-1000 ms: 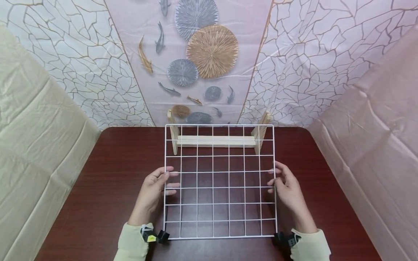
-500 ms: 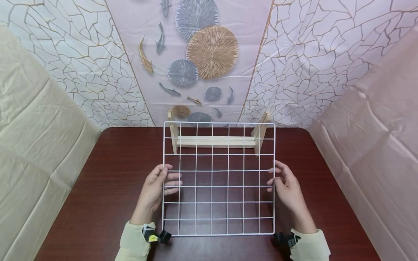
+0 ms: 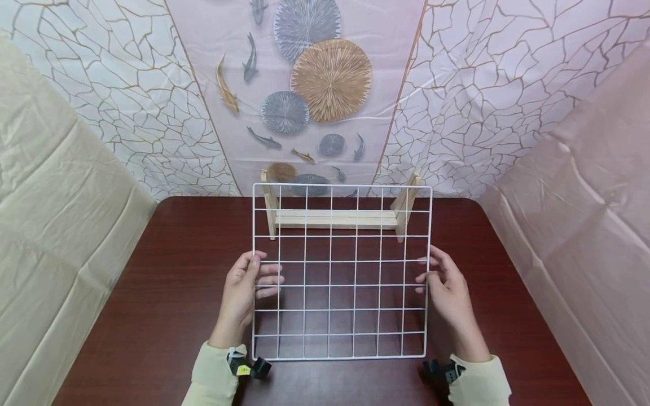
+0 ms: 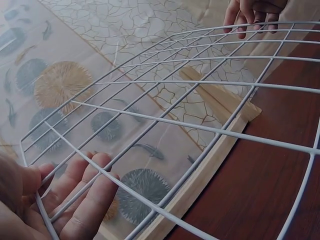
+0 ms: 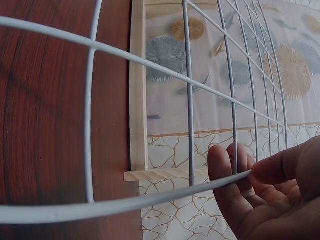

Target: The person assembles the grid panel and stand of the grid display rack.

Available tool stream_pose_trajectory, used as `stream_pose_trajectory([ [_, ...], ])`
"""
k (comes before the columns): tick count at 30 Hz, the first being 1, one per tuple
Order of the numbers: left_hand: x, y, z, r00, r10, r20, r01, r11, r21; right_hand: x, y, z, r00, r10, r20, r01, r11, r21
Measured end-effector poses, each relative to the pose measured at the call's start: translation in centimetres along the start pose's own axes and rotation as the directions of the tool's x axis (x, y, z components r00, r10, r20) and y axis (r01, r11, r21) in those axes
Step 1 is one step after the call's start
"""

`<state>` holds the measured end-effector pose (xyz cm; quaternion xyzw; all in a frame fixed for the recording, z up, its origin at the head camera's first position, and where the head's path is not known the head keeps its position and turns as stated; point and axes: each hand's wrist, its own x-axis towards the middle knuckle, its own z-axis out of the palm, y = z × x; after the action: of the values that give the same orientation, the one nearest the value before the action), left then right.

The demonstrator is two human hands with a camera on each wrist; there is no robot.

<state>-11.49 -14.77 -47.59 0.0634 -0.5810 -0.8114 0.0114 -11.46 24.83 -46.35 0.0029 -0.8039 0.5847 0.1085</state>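
Observation:
Both hands hold a white wire grid panel (image 3: 342, 286) up in front of the body, one at each side edge. My left hand (image 3: 244, 285) pinches the left edge wire, thumb in front and fingers behind the mesh. At the opposite edge my right hand (image 3: 447, 285) grips the wire between thumb and fingers. In the right wrist view the thumb (image 5: 280, 167) presses on the edge wire. Behind the panel stands a pale wooden frame (image 3: 335, 219), with two slanted side pieces joined by a crossbar; it shows through the grid's upper part.
The dark red wooden table (image 3: 167, 293) spreads under the hands. A patterned cloth backdrop (image 3: 152, 101) hangs behind its far edge. Beige cloth walls (image 3: 56, 242) flank both sides. A small black camera (image 3: 261, 367) is strapped at the left wrist.
The grid panel has risen slightly in the head view and looks a little larger. Both hands keep their hold and the left has shifted up a bit. The wooden frame has not moved.

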Motion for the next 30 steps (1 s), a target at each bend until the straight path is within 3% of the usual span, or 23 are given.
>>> stream_pose_trajectory([
  [18,-0.2,0.6,0.5,1.0,0.001,0.001,-0.001,0.998,-0.055,0.2,-0.6,0.1,0.999,-0.036,-0.03,0.037,0.999,0.028],
  [21,-0.2,0.7,0.6,1.0,0.003,-0.002,-0.003,0.997,-0.071,0.3,-1.1,0.4,0.997,-0.062,-0.053,0.061,0.998,-0.035],
  [24,-0.3,0.9,0.7,1.0,0.001,-0.004,-0.001,0.996,-0.087,0.2,-1.8,0.9,0.988,-0.115,-0.104,0.097,0.981,-0.168],
  [27,-0.3,1.1,0.7,1.0,-0.002,-0.003,0.002,0.995,-0.098,0.0,-2.6,1.1,0.968,-0.192,-0.161,0.143,0.951,-0.273],
  [30,-0.3,1.2,0.7,1.0,0.0,-0.005,-0.001,0.995,-0.104,-0.1,-3.5,1.3,0.943,-0.279,-0.18,0.215,0.926,-0.309],
])
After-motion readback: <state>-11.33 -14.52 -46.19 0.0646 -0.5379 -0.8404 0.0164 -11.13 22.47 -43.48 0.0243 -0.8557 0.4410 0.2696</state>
